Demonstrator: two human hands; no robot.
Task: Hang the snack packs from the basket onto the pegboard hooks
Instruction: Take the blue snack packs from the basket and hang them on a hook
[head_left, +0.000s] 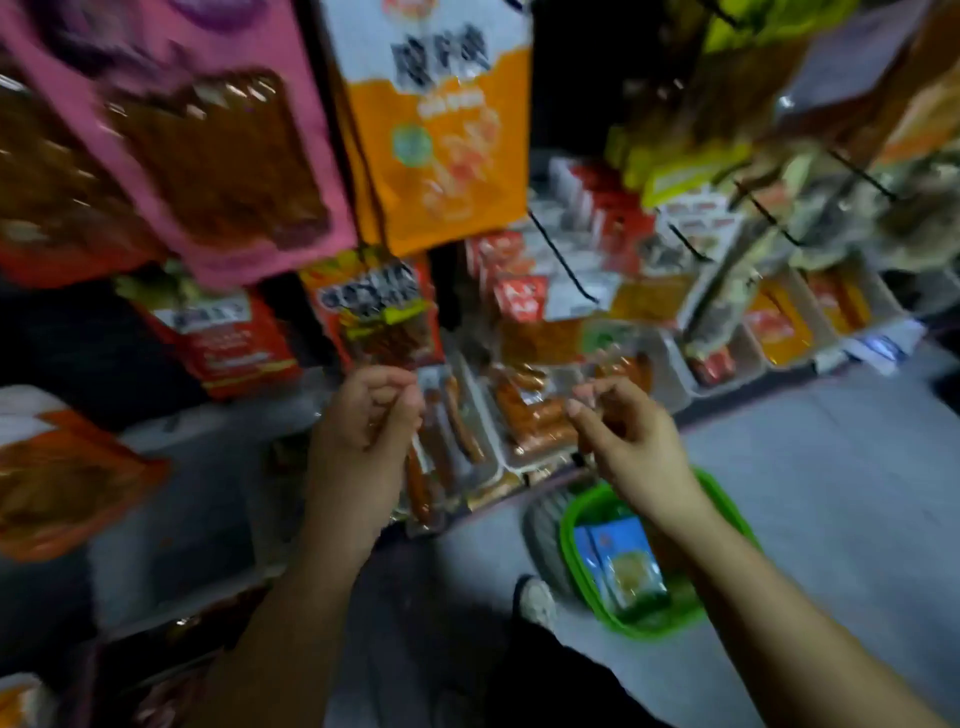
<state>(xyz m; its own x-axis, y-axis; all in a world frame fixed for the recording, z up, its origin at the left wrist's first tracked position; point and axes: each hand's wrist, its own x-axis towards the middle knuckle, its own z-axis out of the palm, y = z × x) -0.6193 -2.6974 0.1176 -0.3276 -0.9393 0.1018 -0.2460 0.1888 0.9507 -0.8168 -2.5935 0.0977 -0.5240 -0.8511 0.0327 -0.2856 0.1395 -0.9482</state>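
The left hand (371, 410) has its fingers curled, pinching the bottom edge of a red snack pack (376, 312) that hangs just above them. The right hand (618, 421) is raised beside it, fingers loosely curled; whether they hold anything cannot be told through the blur. Below the right wrist, a green basket (587, 587) sits on the floor with blue-and-green snack packs (626, 566) inside. Above both hands hang a pink pack (208, 140) and an orange pack (441, 135).

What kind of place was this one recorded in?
Most likely a small shop's snack aisle. Packs hang on wire hooks, such as an orange pack; trays of packaged sausages sit on the shelf below; a green basket with packs stands on the floor.
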